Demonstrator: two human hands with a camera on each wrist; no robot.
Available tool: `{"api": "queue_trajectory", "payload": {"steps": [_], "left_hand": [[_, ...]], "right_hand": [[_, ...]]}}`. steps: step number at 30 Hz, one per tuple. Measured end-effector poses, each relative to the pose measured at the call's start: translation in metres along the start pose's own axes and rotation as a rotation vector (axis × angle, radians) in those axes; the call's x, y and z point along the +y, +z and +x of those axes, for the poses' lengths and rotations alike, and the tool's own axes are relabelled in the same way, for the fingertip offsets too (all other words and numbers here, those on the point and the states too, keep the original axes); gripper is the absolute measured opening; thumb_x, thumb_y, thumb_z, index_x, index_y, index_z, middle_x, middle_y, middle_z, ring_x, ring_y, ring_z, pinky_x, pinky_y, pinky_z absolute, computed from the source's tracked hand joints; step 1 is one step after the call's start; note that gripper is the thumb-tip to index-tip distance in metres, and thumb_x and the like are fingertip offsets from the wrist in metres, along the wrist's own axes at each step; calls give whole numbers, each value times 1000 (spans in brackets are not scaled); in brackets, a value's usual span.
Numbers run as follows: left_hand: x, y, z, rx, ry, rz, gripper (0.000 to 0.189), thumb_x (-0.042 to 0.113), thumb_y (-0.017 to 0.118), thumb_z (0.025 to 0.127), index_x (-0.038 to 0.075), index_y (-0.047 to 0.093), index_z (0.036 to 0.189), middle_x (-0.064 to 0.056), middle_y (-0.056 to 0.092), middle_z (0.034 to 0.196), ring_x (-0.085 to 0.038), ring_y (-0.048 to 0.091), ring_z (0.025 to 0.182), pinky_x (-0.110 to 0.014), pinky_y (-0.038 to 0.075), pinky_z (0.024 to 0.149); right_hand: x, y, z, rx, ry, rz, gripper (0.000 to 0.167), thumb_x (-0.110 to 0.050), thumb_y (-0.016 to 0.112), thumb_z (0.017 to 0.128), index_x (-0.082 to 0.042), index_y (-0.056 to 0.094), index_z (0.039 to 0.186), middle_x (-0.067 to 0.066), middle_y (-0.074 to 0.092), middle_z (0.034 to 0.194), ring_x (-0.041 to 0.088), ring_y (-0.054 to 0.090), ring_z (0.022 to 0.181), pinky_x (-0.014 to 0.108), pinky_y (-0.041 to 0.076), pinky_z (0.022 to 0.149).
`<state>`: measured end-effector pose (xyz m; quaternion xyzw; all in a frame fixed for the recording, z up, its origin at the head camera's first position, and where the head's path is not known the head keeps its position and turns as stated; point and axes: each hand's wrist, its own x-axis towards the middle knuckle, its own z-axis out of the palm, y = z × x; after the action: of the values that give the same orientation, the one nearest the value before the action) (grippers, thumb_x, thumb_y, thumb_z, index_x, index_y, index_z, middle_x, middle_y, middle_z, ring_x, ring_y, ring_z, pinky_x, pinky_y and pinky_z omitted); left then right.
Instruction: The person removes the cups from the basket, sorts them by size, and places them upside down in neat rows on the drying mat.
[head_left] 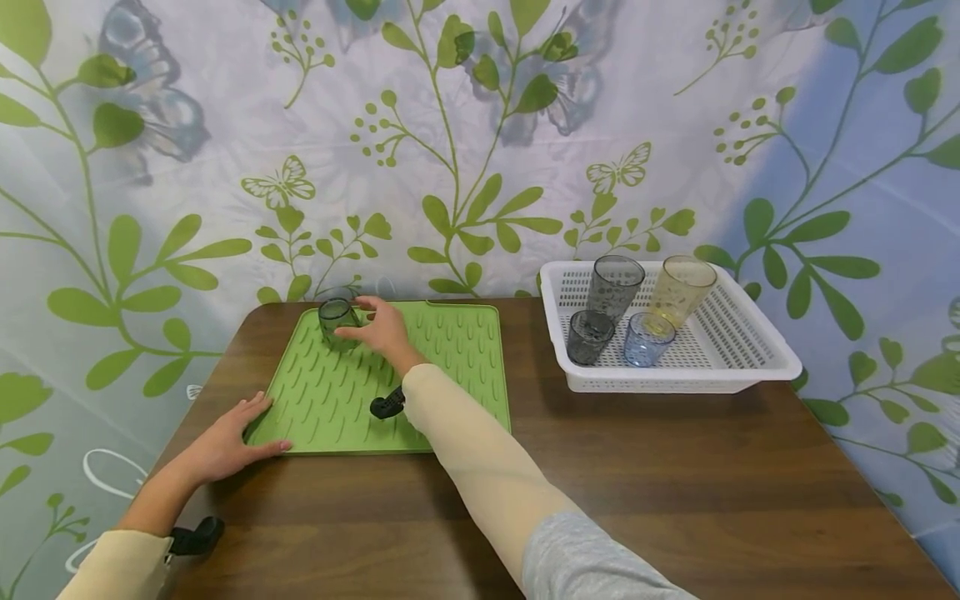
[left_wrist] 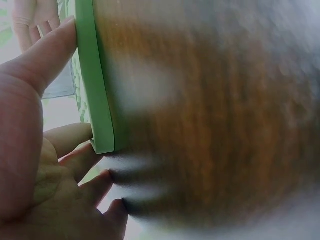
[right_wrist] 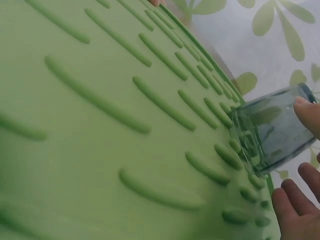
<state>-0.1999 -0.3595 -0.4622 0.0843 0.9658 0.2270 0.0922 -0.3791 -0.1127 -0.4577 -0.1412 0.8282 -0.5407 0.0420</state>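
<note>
- Brown table [head_left: 675, 475]: spreads across the foreground, runs on under mat and basket.
- Right forearm in a cream sleeve [head_left: 480, 450]: slants across from the near side, hides the near right corner of the mat.
- 2 black wrist pieces [head_left: 197, 537]: jut out at the cuffs, 1 on each arm.
- Green mat [head_left: 465, 350]: lies flat on the table, covered in rows of raised ridges.
- White basket [head_left: 675, 384]: sits right of the mat, well apart from it, and holds 4 glasses. In front, short dark glass [head_left: 588, 337] and short blue glass [head_left: 649, 342]; behind, tall gray glass [head_left: 613, 292] and tall yellow glass [head_left: 682, 292].
- Patterned backdrop [head_left: 495, 108]: rises behind the table, printed with leaves and butterflies.
- Left hand [head_left: 223, 443]: rests at the near left corner of the mat, fingers spread apart, thumb on the near edge.
- Right hand [head_left: 386, 332]: cups loosely around the smoky glass, thumb and fingers apart. Shows a gap between lower fingers and glass in the right wrist view; cannot tell about thumb contact.
- Smoky glass [head_left: 334, 320]: stands upright on the mat, near its far left corner.
</note>
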Motion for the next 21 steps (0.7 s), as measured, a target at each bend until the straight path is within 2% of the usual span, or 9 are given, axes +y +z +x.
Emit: {"api": "queue_trajectory", "payload": {"steps": [4, 8, 21], "left_hand": [[0, -1, -1, 3, 3, 0, 102, 49, 76, 90, -12, 28, 156, -40, 22, 160, -65, 17, 145, -77, 28, 108], [1, 0, 1, 6, 11, 9, 101, 49, 76, 90, -13, 30, 155, -41, 23, 159, -64, 18, 145, -77, 29, 108], [0, -2, -2, -4, 18, -14, 102, 49, 75, 91, -13, 27, 156, -41, 21, 160, -66, 15, 145, -79, 28, 107]], "right_hand": [[4, -7, -2, -12, -9, 72, 70, -36, 84, 86, -20, 55, 148, 3, 59, 147, 27, 57, 135, 42, 56, 102], [4, -18, -6, 11, -14, 129, 68, -35, 84, 87, -19, 56, 146, 3, 59, 147, 29, 57, 135, 42, 56, 101], [-11, -76, -24, 93, -124, 154, 61, -38, 84, 86, -23, 62, 141, 0, 63, 143, 24, 60, 131, 36, 57, 101]]}}
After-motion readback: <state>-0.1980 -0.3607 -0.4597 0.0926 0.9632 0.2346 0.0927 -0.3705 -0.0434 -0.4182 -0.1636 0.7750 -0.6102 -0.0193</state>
